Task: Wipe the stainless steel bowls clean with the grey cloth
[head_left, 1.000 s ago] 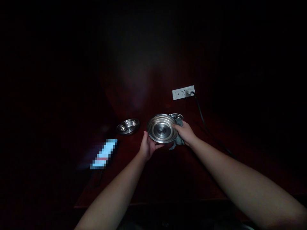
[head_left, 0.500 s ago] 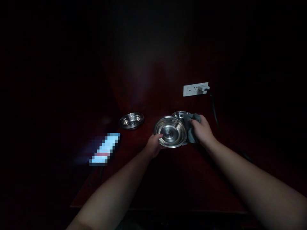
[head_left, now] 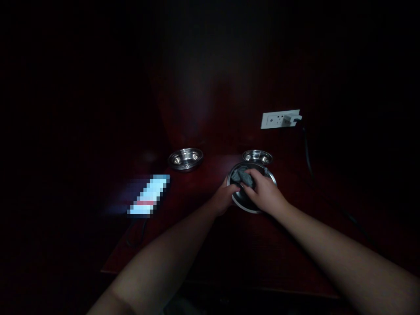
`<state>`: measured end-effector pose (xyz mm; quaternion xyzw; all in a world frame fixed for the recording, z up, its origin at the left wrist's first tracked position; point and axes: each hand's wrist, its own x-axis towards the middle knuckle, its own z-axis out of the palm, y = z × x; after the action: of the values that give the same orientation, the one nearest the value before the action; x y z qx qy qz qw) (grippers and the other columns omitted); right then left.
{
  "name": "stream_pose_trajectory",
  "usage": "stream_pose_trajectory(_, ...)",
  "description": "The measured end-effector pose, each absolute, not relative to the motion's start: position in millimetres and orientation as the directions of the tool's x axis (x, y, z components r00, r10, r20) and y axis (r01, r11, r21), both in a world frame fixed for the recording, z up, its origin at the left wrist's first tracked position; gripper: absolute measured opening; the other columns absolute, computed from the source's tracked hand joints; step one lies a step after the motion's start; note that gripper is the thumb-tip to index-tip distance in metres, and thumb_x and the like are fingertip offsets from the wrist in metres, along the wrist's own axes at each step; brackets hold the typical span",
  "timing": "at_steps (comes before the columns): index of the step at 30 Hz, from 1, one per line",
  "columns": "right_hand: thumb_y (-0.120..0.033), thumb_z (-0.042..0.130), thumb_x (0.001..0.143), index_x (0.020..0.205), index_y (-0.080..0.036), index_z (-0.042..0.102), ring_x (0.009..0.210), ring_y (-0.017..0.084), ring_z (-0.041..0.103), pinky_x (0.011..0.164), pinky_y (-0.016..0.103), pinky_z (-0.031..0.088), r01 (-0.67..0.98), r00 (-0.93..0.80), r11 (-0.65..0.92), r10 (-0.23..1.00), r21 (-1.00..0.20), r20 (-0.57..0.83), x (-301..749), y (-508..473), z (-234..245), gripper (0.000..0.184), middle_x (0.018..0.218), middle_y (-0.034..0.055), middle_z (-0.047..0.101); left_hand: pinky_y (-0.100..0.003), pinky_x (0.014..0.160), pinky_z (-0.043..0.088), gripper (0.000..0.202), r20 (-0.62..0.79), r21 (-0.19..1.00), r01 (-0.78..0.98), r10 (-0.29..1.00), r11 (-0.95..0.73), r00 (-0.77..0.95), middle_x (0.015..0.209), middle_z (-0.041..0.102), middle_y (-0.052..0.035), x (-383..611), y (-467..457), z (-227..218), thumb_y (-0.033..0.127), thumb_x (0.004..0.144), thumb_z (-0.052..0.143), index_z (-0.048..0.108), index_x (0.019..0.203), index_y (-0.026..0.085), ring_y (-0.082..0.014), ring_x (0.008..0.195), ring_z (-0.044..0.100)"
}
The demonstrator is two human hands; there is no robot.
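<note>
My left hand (head_left: 225,197) grips the left rim of a shiny metal bowl (head_left: 244,206), its thumb over the edge. Bunched in my right hand (head_left: 265,190) is a grey-green cloth (head_left: 243,176), pressed against the inside of that bowl. My right fingers and the cloth cover much of the bowl's inner surface. Just behind it, a second metal bowl (head_left: 257,156) rests on the dark red table (head_left: 203,245). Farther left stands what looks like a small stack of metal bowls (head_left: 186,159).
A lit phone (head_left: 149,197), its screen blurred out, lies at the table's left with a cable (head_left: 137,234) by it. On the back panel sits a white socket (head_left: 280,119) with a plug and a dark cord (head_left: 307,153) running down. The surroundings are very dark.
My right hand has brought the cloth from the bowl's right rim into its inside. The held bowl has shifted right and tilted, uncovering more of the bowl behind. The view has shifted slightly.
</note>
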<state>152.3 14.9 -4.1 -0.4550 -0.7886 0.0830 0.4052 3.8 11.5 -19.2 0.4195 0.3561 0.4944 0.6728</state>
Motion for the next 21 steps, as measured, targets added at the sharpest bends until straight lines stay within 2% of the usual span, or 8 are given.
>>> stream_pose_trajectory(4, -0.026, 0.048, 0.088, 0.119, -0.017, 0.058, 0.106, 0.026, 0.063, 0.095, 0.042, 0.047, 0.618, -0.34, 0.597, 0.79, -0.512, 0.51, 155, 12, -3, 0.034, 0.115, 0.0123, 0.067, -0.028, 0.064, 0.048, 0.061, -0.056, 0.917, -0.366, 0.958, 0.161, 0.282, 0.088, 0.064, -0.0024, 3, 13, -21, 0.017, 0.059, 0.059, 0.051, 0.119, 0.021, -0.0168, 0.072, 0.06)
stream_pose_trajectory(8, -0.028, 0.044, 0.092, 0.124, -0.017, 0.058, 0.114, 0.024, 0.06, 0.102, 0.044, 0.043, 0.532, -0.42, 0.642, 0.766, -0.552, 0.486, 159, 10, -1, 0.037, 0.122, 0.0109, 0.065, -0.031, 0.064, 0.049, 0.061, -0.056, 0.9, -0.394, 0.945, 0.188, 0.323, 0.1, 0.065, -0.0054, 1, 11, -19, 0.02, 0.061, 0.059, 0.051, 0.122, 0.022, -0.0215, 0.082, 0.062)
stream_pose_trajectory(13, -0.027, 0.047, 0.091, 0.124, -0.021, 0.06, 0.116, 0.025, 0.059, 0.103, 0.046, 0.041, 0.415, -0.541, 0.702, 0.701, -0.578, 0.464, 161, 8, 4, 0.036, 0.126, 0.0086, 0.064, -0.037, 0.076, 0.051, 0.048, -0.039, 0.866, -0.458, 0.94, 0.201, 0.339, 0.108, 0.065, -0.0086, 2, 11, -19, 0.045, 0.076, 0.061, 0.054, 0.116, 0.021, -0.0257, 0.097, 0.063)
stream_pose_trajectory(16, -0.026, 0.047, 0.091, 0.122, -0.021, 0.061, 0.11, 0.023, 0.062, 0.099, 0.044, 0.045, 0.36, -0.6, 0.71, 0.673, -0.605, 0.432, 161, 6, 8, 0.034, 0.121, 0.0078, 0.066, -0.038, 0.085, 0.049, 0.048, 0.001, 0.863, -0.483, 0.954, 0.151, 0.299, 0.109, 0.066, -0.0097, 5, 15, -23, 0.053, 0.079, 0.059, 0.057, 0.114, 0.019, -0.0256, 0.102, 0.062)
stream_pose_trajectory(21, -0.024, 0.049, 0.089, 0.108, -0.018, 0.067, 0.088, 0.021, 0.065, 0.083, 0.037, 0.05, 0.377, -0.646, 0.697, 0.67, -0.61, 0.367, 161, 4, 13, 0.027, 0.098, 0.0063, 0.072, -0.038, 0.097, 0.044, 0.048, 0.073, 0.853, -0.518, 0.967, 0.065, 0.242, 0.115, 0.065, -0.0102, 7, 22, -30, 0.047, 0.082, 0.059, 0.056, 0.119, 0.017, -0.0253, 0.112, 0.059)
